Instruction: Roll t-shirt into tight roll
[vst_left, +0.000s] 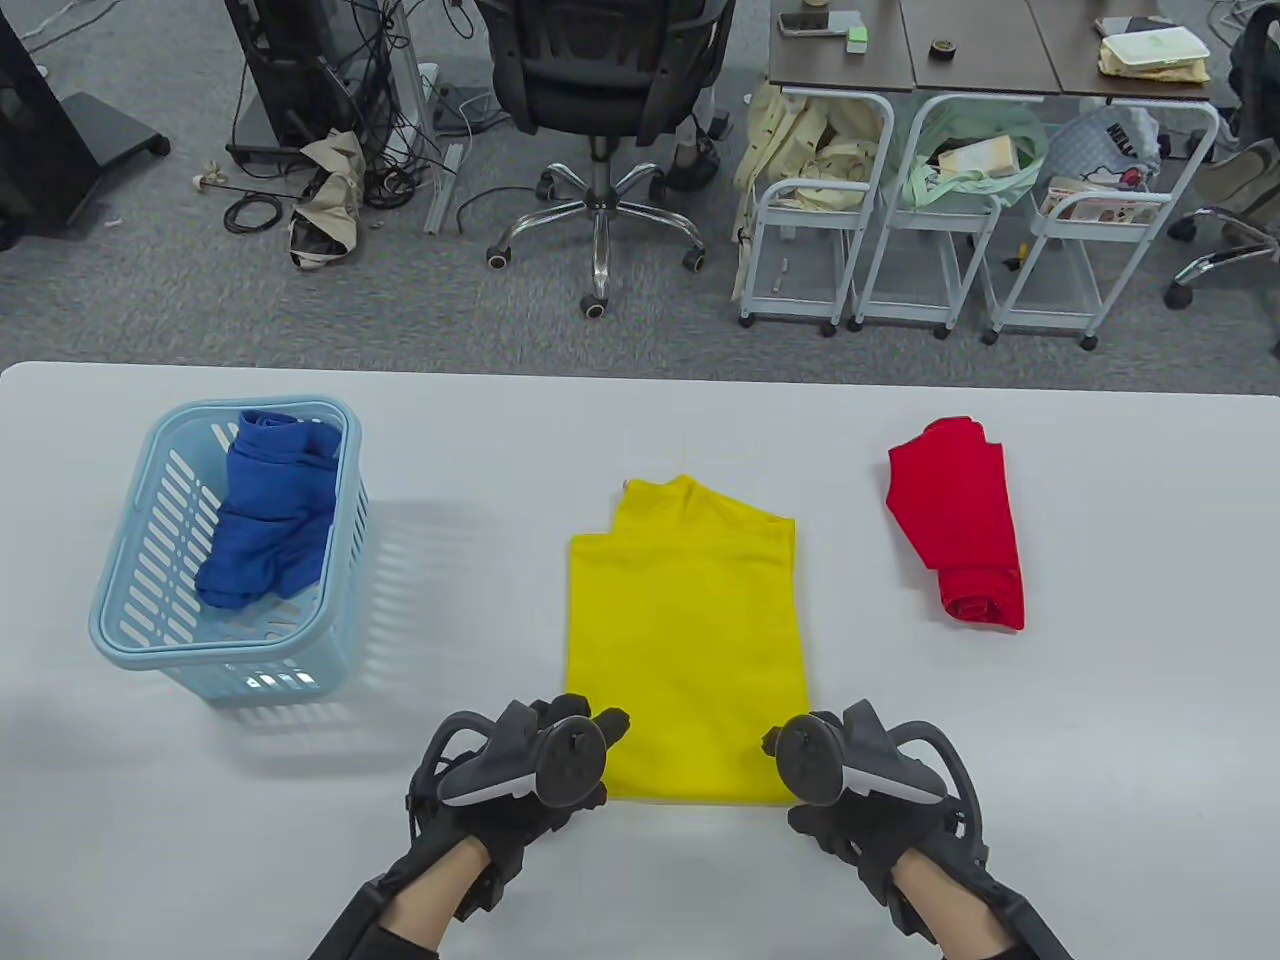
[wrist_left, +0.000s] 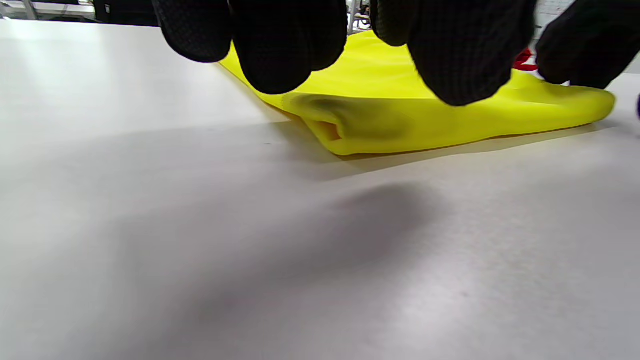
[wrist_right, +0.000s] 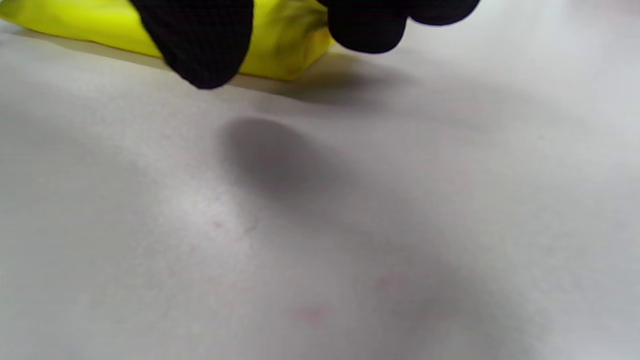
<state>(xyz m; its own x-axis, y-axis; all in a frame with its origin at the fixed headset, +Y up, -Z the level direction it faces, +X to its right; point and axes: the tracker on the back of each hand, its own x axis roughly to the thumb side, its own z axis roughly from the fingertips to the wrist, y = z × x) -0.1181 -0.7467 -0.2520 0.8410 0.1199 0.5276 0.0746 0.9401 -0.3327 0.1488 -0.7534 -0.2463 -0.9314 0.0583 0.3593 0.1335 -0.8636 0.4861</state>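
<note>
Table view shows your left hand (vst_left: 520, 775) and right hand (vst_left: 860, 775) at the near corners of the folded yellow cotton t-shirt (vst_left: 688, 640), which lies flat on the white table (vst_left: 1100, 700). Your left fingertips (wrist_left: 450, 65) hang curled just above the lifted near edge; you cannot tell if they pinch it. Farther off sit a rolled red shirt (vst_left: 960, 525) and a blue shirt (vst_left: 265, 525) in a light blue plastic basket (vst_left: 130, 600).

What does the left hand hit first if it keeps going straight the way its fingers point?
The left hand points away from the person, fingertips already at the near left corner of the folded yellow t-shirt. Going on, it would likely meet that hem first; whether it touches already is unclear.
</note>
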